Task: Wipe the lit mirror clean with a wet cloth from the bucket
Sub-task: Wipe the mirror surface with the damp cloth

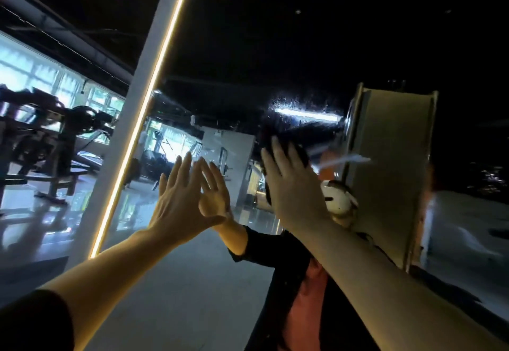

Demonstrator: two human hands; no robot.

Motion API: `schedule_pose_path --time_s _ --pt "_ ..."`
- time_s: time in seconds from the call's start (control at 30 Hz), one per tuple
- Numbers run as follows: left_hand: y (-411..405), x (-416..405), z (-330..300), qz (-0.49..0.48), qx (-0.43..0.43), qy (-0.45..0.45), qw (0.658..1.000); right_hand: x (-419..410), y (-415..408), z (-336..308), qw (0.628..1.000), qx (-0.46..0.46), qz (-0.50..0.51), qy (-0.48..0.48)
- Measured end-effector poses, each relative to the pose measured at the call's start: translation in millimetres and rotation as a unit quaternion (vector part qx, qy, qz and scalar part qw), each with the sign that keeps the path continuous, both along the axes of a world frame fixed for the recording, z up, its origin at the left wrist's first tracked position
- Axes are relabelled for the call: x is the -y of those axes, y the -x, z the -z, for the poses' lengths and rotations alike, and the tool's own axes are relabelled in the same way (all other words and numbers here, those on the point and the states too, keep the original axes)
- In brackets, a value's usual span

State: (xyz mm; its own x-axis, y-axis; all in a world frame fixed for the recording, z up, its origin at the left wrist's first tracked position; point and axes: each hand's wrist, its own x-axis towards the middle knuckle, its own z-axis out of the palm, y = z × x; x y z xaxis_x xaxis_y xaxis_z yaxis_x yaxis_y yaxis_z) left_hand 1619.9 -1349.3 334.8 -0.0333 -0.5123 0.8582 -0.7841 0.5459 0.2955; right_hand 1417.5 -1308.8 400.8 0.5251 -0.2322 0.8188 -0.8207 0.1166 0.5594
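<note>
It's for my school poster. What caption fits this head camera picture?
Left hand flat on the lit mirror, right hand pressing a dark cloth to its wet glass.

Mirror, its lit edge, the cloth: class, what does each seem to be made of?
Mirror: glass, glossy; it reflects the left hand pressed on it and shows wet streaks. Lit edge: probably an LED strip under frosted plastic; even warm glow. Cloth under the right hand: dark, probably soft fabric; too blurred to be sure.
</note>
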Motion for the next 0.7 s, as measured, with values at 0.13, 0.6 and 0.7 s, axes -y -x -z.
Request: schedule_pose_path --time_s 0.13,0.6,0.7 --pt "-26.1 13.2 8.4 -0.007 0.007 -0.024 1.0 13.6 -15.6 5.0 0.984 -0.166 0.017 -0.058" --pt "-88.9 57.9 3.6 -0.001 0.054 -0.04 0.998 58.4 -80.2 -43.5 0.977 -0.212 -0.017 -0.019" --pt "-93.5 64.8 0.7 0.001 0.066 -0.058 0.996 64.1 -90.6 -80.5 0.998 -0.059 -0.01 0.005"
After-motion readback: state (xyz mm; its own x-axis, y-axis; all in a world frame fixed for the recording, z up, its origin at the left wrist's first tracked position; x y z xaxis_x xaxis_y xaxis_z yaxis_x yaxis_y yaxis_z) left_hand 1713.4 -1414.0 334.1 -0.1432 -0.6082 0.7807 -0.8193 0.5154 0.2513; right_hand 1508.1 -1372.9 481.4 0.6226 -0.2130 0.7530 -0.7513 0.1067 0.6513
